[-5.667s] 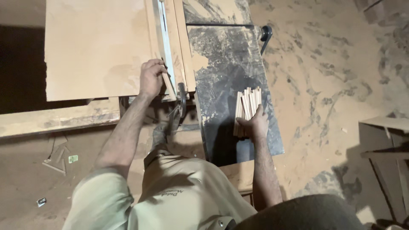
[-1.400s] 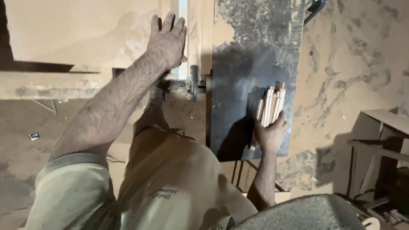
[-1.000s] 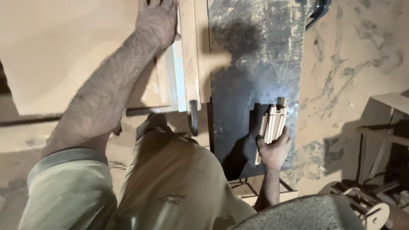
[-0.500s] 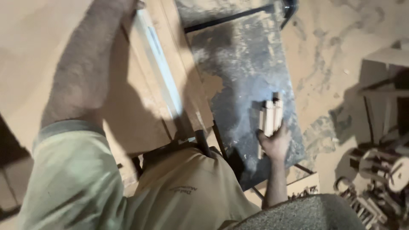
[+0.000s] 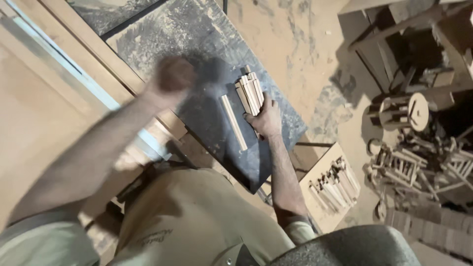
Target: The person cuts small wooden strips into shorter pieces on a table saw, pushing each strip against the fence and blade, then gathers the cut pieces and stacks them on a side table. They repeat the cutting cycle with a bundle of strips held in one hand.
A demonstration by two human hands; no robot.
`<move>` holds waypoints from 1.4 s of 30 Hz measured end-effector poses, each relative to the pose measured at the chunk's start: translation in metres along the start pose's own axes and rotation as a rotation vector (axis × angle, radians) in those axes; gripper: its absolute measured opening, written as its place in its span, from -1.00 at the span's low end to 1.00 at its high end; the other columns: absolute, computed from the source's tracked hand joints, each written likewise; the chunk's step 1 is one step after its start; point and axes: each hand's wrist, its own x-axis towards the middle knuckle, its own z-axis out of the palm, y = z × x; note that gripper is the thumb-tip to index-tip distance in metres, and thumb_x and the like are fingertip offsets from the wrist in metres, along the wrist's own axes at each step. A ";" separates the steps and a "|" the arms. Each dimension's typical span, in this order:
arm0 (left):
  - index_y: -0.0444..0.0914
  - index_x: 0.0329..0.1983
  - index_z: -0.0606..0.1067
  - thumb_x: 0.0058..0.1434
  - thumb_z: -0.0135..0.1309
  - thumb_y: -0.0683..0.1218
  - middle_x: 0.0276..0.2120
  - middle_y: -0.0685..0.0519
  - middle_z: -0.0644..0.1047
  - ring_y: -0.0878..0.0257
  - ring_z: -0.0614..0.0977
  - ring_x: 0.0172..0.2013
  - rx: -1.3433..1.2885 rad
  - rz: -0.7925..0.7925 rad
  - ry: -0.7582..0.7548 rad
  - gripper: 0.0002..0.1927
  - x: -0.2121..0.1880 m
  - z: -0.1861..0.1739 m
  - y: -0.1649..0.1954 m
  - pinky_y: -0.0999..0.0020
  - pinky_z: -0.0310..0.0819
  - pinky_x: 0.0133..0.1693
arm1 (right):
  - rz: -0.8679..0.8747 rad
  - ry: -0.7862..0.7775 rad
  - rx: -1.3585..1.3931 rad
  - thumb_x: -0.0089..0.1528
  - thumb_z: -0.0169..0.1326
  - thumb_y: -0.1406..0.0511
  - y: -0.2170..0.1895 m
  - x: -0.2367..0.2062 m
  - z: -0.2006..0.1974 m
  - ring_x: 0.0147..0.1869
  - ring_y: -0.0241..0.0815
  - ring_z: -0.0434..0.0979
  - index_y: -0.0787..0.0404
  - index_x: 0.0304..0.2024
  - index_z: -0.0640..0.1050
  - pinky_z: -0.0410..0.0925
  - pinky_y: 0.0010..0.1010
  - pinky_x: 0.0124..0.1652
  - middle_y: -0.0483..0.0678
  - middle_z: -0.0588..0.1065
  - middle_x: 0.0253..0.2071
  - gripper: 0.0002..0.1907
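Note:
My right hand (image 5: 266,117) grips a bundle of short pale wooden sticks (image 5: 249,92) and rests it on the dark, sawdust-covered saw table (image 5: 197,34). One loose wooden stick (image 5: 233,122) lies on the table just left of the bundle. My left hand (image 5: 170,80) is blurred by motion above the table, near the wooden fence strip (image 5: 106,56); its fingers look curled, and nothing can be made out in it. A large sheet of light board (image 5: 34,123) fills the left side.
A cardboard box with several cut wooden pieces (image 5: 333,183) stands on the dusty floor at lower right. A pile of turned wooden parts and small stools (image 5: 419,148) lies at the right. Sawdust covers the floor (image 5: 295,44).
My left hand has come off the board and swung right toward the saw table. A single stick now lies beside the bundle. The view has tilted and shifted right.

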 end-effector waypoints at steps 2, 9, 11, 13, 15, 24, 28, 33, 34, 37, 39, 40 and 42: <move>0.15 -0.42 0.39 0.47 0.02 0.24 -0.24 0.18 0.51 0.08 0.54 0.01 0.320 -0.200 -0.222 -0.68 0.025 0.077 0.028 0.10 0.32 0.12 | 0.013 0.007 -0.010 -0.06 0.43 0.05 0.010 0.001 -0.002 0.18 0.33 0.44 0.21 0.42 0.24 0.37 0.01 0.13 0.32 0.40 0.11 0.09; -0.01 -0.38 0.53 0.20 0.00 0.00 -0.29 0.16 0.43 0.17 0.50 -0.13 1.240 1.051 0.024 -0.89 -0.010 0.183 0.005 0.13 0.45 -0.17 | -0.023 0.053 0.011 -0.08 0.44 0.02 0.059 -0.011 -0.007 0.20 0.35 0.42 0.27 0.39 0.22 0.35 0.03 0.12 0.34 0.37 0.17 0.12; -0.03 -0.31 0.52 0.28 -0.03 -0.01 -0.28 0.16 0.43 0.19 0.50 -0.16 1.317 0.951 0.000 -0.88 -0.014 0.181 0.017 0.18 0.45 -0.20 | -0.058 0.073 0.031 -0.06 0.44 0.01 0.072 -0.017 -0.007 0.21 0.36 0.41 0.28 0.38 0.23 0.35 0.03 0.12 0.35 0.37 0.19 0.10; -0.05 -0.23 0.51 0.34 -0.06 -0.04 -0.27 0.15 0.44 0.22 0.50 -0.20 1.238 0.689 -0.045 -0.88 -0.026 0.171 0.034 0.22 0.43 -0.20 | -0.113 0.092 0.024 -0.03 0.43 0.00 0.081 -0.018 -0.008 0.23 0.37 0.41 0.29 0.39 0.23 0.34 0.05 0.14 0.34 0.38 0.19 0.08; -0.13 -0.13 0.49 0.45 -0.16 0.05 -0.40 0.11 0.46 0.28 0.52 -0.36 0.290 0.128 0.018 -0.76 -0.055 0.150 0.043 0.44 0.56 -0.32 | -0.152 0.088 0.010 -0.04 0.42 0.03 0.085 -0.017 -0.006 0.23 0.38 0.41 0.29 0.38 0.22 0.33 0.06 0.15 0.33 0.39 0.17 0.08; -0.45 0.04 0.53 0.28 -0.01 -0.23 -0.19 -0.37 0.62 -0.14 0.70 -0.17 0.235 0.028 1.172 -0.70 -0.170 0.044 -0.032 0.09 0.58 -0.10 | -0.203 -0.026 -0.065 -0.02 0.39 -0.03 0.082 -0.011 -0.009 0.21 0.41 0.39 0.28 0.40 0.17 0.32 0.08 0.14 0.36 0.38 0.13 0.11; -0.44 -0.08 0.56 0.25 0.01 -0.21 -0.26 -0.38 0.60 -0.23 0.67 -0.19 0.273 -0.113 1.095 -0.76 -0.150 0.041 -0.044 0.02 0.57 -0.09 | -0.284 -0.024 -0.080 -0.02 0.41 -0.03 0.082 -0.011 -0.012 0.20 0.43 0.38 0.29 0.42 0.14 0.30 0.09 0.13 0.39 0.37 0.12 0.15; -0.37 -0.18 0.60 0.26 0.09 -0.14 -0.14 -0.33 0.58 -0.24 0.61 -0.12 0.376 -0.292 1.033 -0.80 -0.142 0.044 -0.037 -0.03 0.51 -0.04 | -0.318 -0.008 -0.111 0.00 0.38 -0.05 0.084 -0.013 -0.011 0.20 0.42 0.39 0.27 0.42 0.16 0.30 0.09 0.15 0.39 0.37 0.14 0.12; -0.37 -0.21 0.60 0.22 0.11 -0.14 -0.08 -0.30 0.55 -0.23 0.59 -0.11 0.435 -0.297 1.034 -0.81 -0.143 0.044 -0.037 -0.03 0.50 -0.07 | -0.318 -0.007 -0.110 0.00 0.38 -0.05 0.084 -0.013 -0.010 0.21 0.42 0.39 0.27 0.42 0.17 0.31 0.09 0.15 0.39 0.37 0.14 0.11; -0.31 -0.18 0.61 0.22 0.11 -0.14 0.05 -0.14 0.52 -0.16 0.52 0.03 0.644 -0.180 1.032 -0.82 -0.150 0.048 -0.041 -0.06 0.45 -0.02 | -0.327 -0.012 -0.094 0.04 0.34 -0.04 0.084 -0.014 -0.010 0.21 0.41 0.40 0.26 0.42 0.18 0.30 0.10 0.18 0.38 0.39 0.13 0.06; -0.30 -0.10 0.61 0.25 0.09 -0.14 0.14 -0.05 0.51 -0.10 0.48 0.15 0.793 -0.102 0.990 -0.79 -0.154 0.051 -0.046 -0.07 0.40 0.06 | -0.322 -0.016 -0.091 0.01 0.34 -0.01 0.084 -0.013 -0.010 0.21 0.42 0.39 0.27 0.43 0.18 0.30 0.09 0.17 0.38 0.38 0.15 0.08; -0.30 -0.04 0.60 0.27 0.07 -0.15 0.18 -0.03 0.51 -0.07 0.46 0.21 0.865 -0.086 0.956 -0.76 -0.156 0.053 -0.049 -0.08 0.38 0.11 | -0.324 -0.022 -0.093 -0.01 0.34 0.01 0.084 -0.013 -0.010 0.20 0.42 0.39 0.28 0.43 0.18 0.30 0.09 0.17 0.39 0.37 0.16 0.09; -0.32 0.06 0.56 0.29 0.07 -0.10 0.26 -0.03 0.46 -0.07 0.40 0.30 0.941 -0.086 0.871 -0.68 -0.160 0.054 -0.053 -0.17 0.30 0.18 | -0.332 -0.021 -0.082 -0.01 0.35 0.00 0.084 -0.012 -0.009 0.22 0.43 0.37 0.28 0.43 0.18 0.28 0.10 0.18 0.40 0.36 0.17 0.09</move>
